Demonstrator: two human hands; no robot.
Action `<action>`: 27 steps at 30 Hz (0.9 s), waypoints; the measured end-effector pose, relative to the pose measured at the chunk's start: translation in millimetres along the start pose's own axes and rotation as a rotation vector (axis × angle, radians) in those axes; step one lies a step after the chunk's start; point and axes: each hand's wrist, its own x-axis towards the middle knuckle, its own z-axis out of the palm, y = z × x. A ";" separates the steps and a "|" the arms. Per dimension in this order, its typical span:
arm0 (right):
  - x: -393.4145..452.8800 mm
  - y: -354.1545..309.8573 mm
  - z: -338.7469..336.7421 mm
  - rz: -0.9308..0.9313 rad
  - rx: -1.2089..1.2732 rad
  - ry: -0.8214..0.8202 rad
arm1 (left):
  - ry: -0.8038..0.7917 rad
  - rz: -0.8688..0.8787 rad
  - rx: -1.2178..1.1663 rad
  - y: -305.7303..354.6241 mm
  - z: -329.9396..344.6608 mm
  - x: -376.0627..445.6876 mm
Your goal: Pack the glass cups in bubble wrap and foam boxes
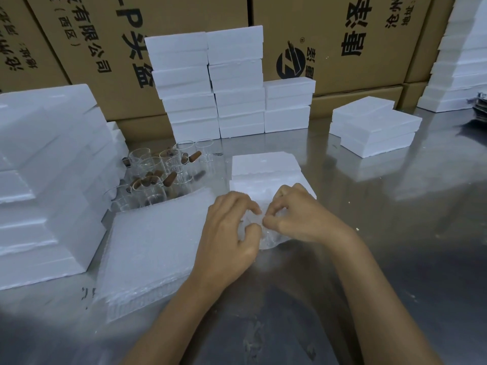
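A bundle of bubble wrap (266, 239) lies on the metal table (395, 233) between my two hands; what is inside it is hidden. My left hand (229, 233) grips its left side with curled fingers. My right hand (297, 214) pinches the wrap at its top. Just behind them sits a white foam box (263, 169). A stack of bubble wrap sheets (152, 248) lies to the left. Several glass cups with brown wooden handles (163, 175) stand behind that stack.
Stacks of white foam boxes stand at the left (47, 180), at the back centre (216, 85), at the right (374, 125) and at the far right (458, 61). Large cardboard cartons (342, 35) line the back.
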 end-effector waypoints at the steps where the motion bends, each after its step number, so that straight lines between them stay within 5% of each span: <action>1: 0.0 -0.3 0.7 -0.001 -0.023 -0.013 | -0.037 0.025 0.040 -1.2 -1.6 0.9; 7: 0.6 -7.2 -4.6 0.004 0.346 0.215 | -0.255 0.117 0.310 -0.1 -0.4 2.8; 15: 1.1 -9.4 4.3 -0.047 0.203 0.198 | -0.110 0.099 0.229 -7.0 4.0 -4.4; 20: 3.5 -8.8 8.0 -0.007 0.446 0.258 | -0.209 0.072 0.250 -10.9 7.6 -4.2; 27: 4.5 -0.9 8.4 0.046 0.467 0.294 | -0.219 0.041 0.254 -9.6 14.3 -5.5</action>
